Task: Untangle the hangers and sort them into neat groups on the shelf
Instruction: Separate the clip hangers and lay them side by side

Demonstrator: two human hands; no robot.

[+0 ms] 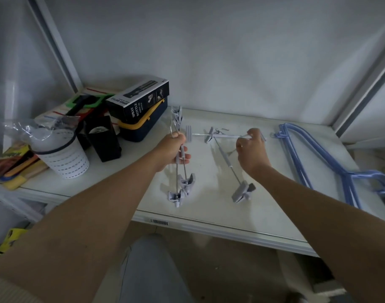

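Note:
My left hand is closed around the middle of a bundle of grey clip hangers, held upright above the white shelf, clips showing above and below the fist. My right hand pinches the thin bar of another grey clip hanger lying crosswise near the shelf's back. A third grey clip hanger lies diagonally under it, its clip toward the front. A stack of blue hangers lies at the right of the shelf.
At the left stand a white perforated cup with a plastic bag, a black holder, a black spray-bottle box on a dark blue case with yellow handle, and flat packages. Shelf uprights rise at both sides.

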